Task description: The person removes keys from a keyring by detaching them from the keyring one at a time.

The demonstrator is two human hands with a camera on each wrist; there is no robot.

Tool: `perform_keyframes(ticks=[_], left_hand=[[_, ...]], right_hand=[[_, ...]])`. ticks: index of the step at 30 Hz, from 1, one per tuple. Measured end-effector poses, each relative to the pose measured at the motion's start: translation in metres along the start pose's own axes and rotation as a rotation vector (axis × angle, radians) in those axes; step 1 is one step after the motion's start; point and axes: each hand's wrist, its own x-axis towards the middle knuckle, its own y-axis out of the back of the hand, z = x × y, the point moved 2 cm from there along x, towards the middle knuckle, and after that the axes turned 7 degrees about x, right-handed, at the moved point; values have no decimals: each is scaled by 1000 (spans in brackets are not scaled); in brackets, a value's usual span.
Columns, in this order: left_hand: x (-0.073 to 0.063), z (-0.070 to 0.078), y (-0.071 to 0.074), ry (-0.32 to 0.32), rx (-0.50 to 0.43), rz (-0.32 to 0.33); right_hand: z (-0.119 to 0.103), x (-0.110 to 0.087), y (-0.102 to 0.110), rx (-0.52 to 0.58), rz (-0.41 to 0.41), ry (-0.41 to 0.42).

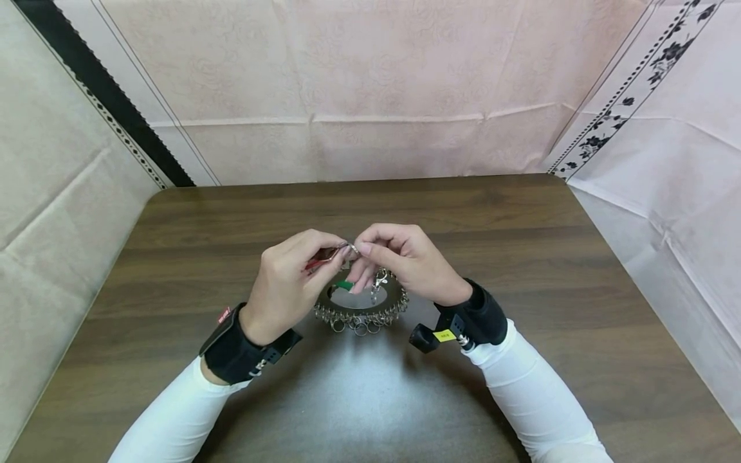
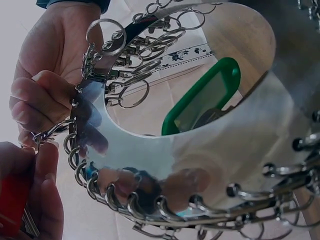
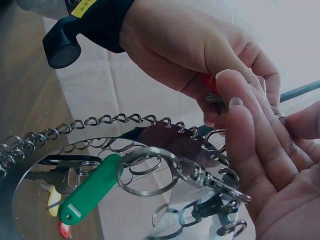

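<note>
Out in front, my left hand (image 1: 283, 283) grips a red key tag (image 2: 14, 200) with a key by it. Its thumb and forefinger pinch a small metal ring (image 1: 352, 248), and the fingertips of my right hand (image 1: 419, 263) pinch the ring's other side. Both hands are over a round, shiny metal stand (image 1: 345, 314) edged with small hooks and loops. Key rings hang all along its rim. A large split ring (image 3: 172, 167) with a swivel clasp sits near my right fingers. Through the stand's open middle shows a green key tag (image 3: 95, 190).
Beside the green tag are a key (image 3: 55, 177), a yellow tag (image 3: 53, 201) and a red tag (image 3: 65, 229). The stand rests on a brown wooden table (image 1: 492, 218). Pale patterned cloth (image 1: 376, 77) hangs behind the table and at both sides.
</note>
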Motion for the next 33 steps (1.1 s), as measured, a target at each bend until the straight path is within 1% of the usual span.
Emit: perform_keyframes(ticks=[11,18,24,27,30,33], left_hand=[[-1,-1,-1,2,-4,-1],[-1,0,-1,-19,10,2],[0,1,0,-78,76,-5],[-1,3,1,-121,139,8],[-2,5,3,-174,222,23],[-2,6,5,-203,256,32]], right_hand=[[1,0,0,13,-5,10],[3,0,-3,18,37,10],[3,0,-6,30,73,-17],[5,1,-8,35,100,-33],[6,1,-10,34,133,-52],[6,0,-12,48,156,-62]])
